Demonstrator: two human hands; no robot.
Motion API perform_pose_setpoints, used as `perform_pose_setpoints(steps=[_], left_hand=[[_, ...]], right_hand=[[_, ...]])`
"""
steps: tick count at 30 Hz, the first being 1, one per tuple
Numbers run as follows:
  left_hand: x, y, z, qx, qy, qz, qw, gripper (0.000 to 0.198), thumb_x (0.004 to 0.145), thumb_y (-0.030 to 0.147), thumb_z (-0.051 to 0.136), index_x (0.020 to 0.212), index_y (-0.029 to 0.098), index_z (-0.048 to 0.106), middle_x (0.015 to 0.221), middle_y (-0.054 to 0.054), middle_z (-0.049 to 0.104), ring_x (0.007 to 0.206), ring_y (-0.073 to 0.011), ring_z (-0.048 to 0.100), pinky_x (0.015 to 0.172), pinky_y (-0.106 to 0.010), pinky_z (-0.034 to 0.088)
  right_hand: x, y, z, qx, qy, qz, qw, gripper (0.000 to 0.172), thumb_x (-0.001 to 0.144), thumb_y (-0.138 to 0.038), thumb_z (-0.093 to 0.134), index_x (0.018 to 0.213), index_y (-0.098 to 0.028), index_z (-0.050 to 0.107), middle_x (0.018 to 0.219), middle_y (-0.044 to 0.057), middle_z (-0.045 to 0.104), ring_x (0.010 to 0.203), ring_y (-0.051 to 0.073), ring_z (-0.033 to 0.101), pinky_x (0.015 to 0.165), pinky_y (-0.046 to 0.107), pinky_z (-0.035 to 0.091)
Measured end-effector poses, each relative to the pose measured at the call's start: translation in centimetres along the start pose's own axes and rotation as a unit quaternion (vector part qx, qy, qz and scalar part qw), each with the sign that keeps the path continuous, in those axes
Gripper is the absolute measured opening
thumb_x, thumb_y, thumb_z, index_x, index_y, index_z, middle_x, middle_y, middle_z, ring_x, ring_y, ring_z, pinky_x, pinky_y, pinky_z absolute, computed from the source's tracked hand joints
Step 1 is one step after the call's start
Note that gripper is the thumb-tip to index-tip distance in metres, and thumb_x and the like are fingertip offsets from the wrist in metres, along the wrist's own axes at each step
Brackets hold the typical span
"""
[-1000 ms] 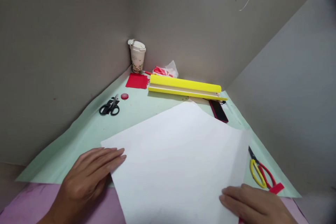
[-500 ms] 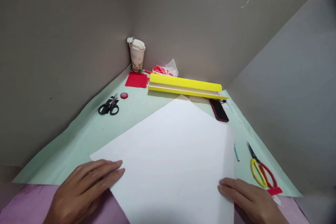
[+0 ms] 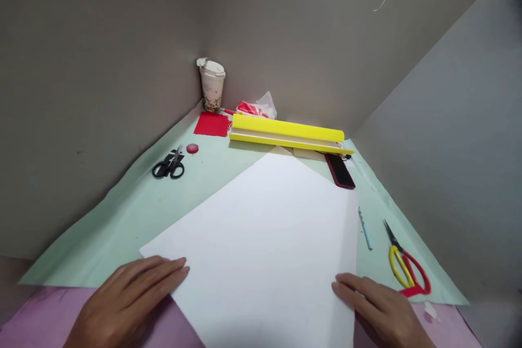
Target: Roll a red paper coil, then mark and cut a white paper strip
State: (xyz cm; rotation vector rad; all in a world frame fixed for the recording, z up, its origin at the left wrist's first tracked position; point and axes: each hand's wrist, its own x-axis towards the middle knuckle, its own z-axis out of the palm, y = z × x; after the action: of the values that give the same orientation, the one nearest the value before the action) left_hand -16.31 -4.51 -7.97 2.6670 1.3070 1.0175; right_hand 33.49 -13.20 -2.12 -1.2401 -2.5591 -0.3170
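A large sheet of white paper [image 3: 261, 239] spreads in front of me, its far corner pointing toward the wall. My left hand [image 3: 122, 299] is closed on its left edge, the straight fingers lying together on top and the thumb hidden. On the right edge, my right hand [image 3: 379, 307] grips the sheet with its fingers on top; its thumb is out of sight. A red strip [image 3: 411, 291] shows just behind the right hand, partly covered by it. Beyond that hand lie scissors with one yellow and one red handle [image 3: 402, 267].
A yellow rolled sheet [image 3: 285, 129] lies across the back, near a phone [image 3: 340, 171]. Black scissors [image 3: 169, 167], a red tape roll [image 3: 192, 148], red paper [image 3: 211, 124] and a lidded cup [image 3: 212, 87] are at the left. A blue pencil-like stick [image 3: 365, 231] lies right. Walls enclose the table.
The paper's right edge has shifted left together with my right hand, baring more of the blue stick. The red strip moved left too. My left hand and the left corner slid slightly toward me.
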Motion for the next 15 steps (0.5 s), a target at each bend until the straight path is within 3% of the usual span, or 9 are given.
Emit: perform_pose_setpoints(steps=[6,15], left_hand=[[1.1,-0.8,-0.5,0.047,0.000,-0.017,0.999,0.045,0.094,0.018,0.053,0.133,0.038,0.063,0.119,0.003,0.079,0.110,-0.0238,0.071,0.100,-0.042,0.053],[4.9,0.2,-0.8,0.065,0.051,-0.019,0.996,0.032,0.097,0.020,0.051,0.126,0.026,0.064,0.119,-0.006,0.077,0.110,-0.0257,0.072,0.105,-0.047,0.056]], right_hand=[[-0.1,-0.5,-0.1,0.009,0.009,-0.012,1.000,0.049,0.108,-0.046,0.038,0.135,-0.016,0.066,0.121,0.019,0.074,0.101,0.026,0.076,0.074,0.033,0.063],[2.9,-1.4,-1.4,-0.010,0.047,-0.061,0.997,0.037,0.107,-0.028,0.042,0.118,-0.012,0.074,0.103,0.017,0.079,0.082,0.021,0.078,0.061,0.027,0.060]])
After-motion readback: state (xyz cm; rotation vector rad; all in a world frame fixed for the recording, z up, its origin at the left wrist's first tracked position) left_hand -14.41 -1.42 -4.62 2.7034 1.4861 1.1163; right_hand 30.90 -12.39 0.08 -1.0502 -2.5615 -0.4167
